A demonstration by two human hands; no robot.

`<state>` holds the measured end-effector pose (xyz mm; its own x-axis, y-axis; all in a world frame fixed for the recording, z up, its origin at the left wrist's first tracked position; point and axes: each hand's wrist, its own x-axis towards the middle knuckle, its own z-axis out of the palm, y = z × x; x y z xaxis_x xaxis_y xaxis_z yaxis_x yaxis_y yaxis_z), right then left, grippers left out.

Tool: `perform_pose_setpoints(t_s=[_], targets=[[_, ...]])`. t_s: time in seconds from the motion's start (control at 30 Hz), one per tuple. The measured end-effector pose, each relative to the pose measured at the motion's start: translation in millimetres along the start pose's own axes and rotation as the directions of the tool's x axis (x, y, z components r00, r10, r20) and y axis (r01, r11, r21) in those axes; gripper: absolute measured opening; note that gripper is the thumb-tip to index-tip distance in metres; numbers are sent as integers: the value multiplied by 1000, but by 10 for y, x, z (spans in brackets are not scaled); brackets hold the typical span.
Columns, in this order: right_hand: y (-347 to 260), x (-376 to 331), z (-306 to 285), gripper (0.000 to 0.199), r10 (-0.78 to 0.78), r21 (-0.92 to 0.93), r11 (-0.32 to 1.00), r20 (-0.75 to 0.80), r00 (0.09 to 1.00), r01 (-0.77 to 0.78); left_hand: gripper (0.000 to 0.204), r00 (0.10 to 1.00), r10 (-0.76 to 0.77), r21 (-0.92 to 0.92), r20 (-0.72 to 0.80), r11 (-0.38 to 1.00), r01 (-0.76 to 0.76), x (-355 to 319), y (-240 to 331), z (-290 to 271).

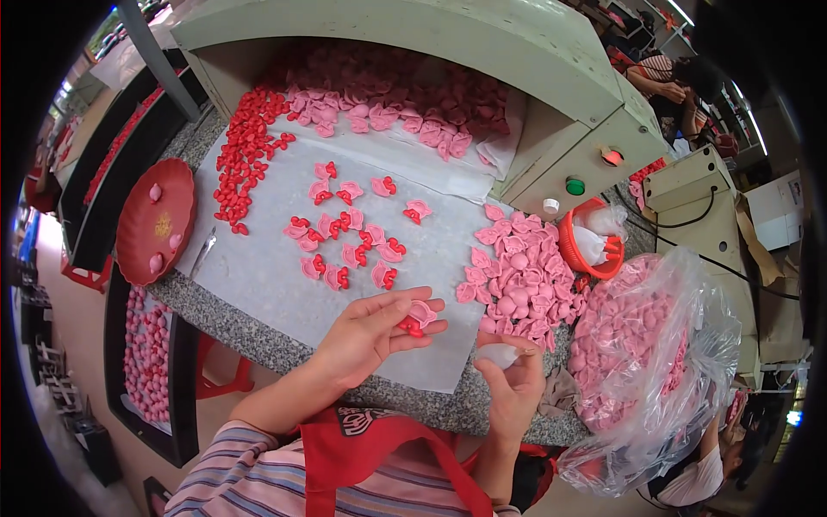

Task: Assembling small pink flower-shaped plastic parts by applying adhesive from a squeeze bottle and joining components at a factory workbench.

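Observation:
My left hand (362, 334) is closed around a small pink shell-like piece (422, 312) with a red bow-shaped part (411, 327) against it, held above the white paper sheet (258, 280). In my right hand (515, 392), near the paper's right edge, is a small translucent white squeeze bottle (497, 354), its tip toward the right. Beyond my left hand lie several pink pieces with red bows (349, 254), spaced out on the paper. Loose red bows (244, 164) are heaped at the far left, and a pile of plain pink pieces (521, 276) sits on the right.
A pale green machine housing (413, 39) arches over more pink pieces (379, 116). On the left rests a red scalloped dish (133, 220); at right are a red basket (564, 246) and a clear plastic bag (689, 345) of pink pieces. Other people work beyond at right.

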<state>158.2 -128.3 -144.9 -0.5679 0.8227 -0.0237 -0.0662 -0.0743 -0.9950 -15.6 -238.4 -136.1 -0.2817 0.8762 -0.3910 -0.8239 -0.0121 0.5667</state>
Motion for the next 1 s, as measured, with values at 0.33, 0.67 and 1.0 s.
perform_pose_setpoints(t_s=[0.33, 0.67, 1.0], targets=[[-209, -1, 113, 45, 6, 10, 1000, 34, 999, -6, 45, 988, -39, -195, 152, 979, 68, -66, 31, -57], [21, 106, 90, 26, -58, -4, 998, -70, 996, 58, 50, 987, -99, -390, 124, 910, 140, 5, 1, 13], [591, -39, -1129, 25, -211, -546, 829, -499, 840, -116, 37, 972, -175, -424, 155, 877, 225, 128, -101, 86]])
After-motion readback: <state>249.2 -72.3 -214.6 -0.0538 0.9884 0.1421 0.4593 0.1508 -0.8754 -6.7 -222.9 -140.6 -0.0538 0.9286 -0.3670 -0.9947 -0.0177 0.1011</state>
